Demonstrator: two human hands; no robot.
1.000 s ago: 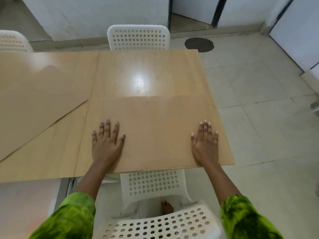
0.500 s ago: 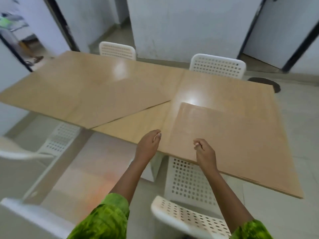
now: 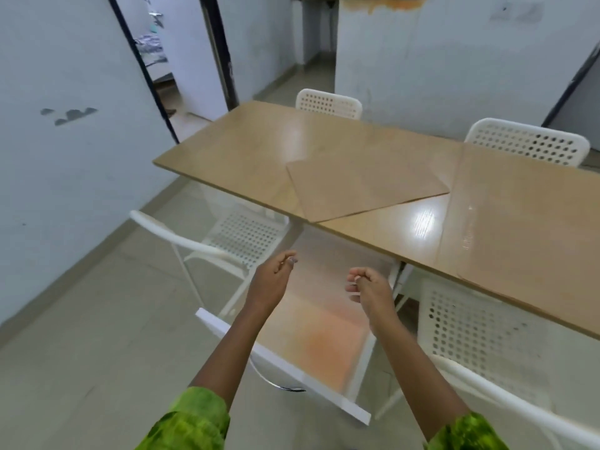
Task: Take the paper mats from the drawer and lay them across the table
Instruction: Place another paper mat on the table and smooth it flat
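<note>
Two tan paper mats lie on the wooden table (image 3: 246,157). One mat (image 3: 363,186) sits askew near the table's middle, its near corner reaching the table's front edge. The other mat (image 3: 526,228) covers the right part of the table. Below the table's front edge a white drawer (image 3: 285,362) stands pulled out, its orange-tinted bottom bare. My left hand (image 3: 272,280) and my right hand (image 3: 370,290) hover above the drawer with fingers loosely curled, and neither holds anything.
White perforated chairs stand around the table: one at the left (image 3: 240,235), one at the near right (image 3: 480,332), two behind the table (image 3: 328,103) (image 3: 529,142). A doorway (image 3: 181,66) opens at the back left. Tiled floor spreads to the left.
My hands lifted off the right mat, drew back from the table and now hover over the open drawer. My view swung left, so the table sits farther right.
</note>
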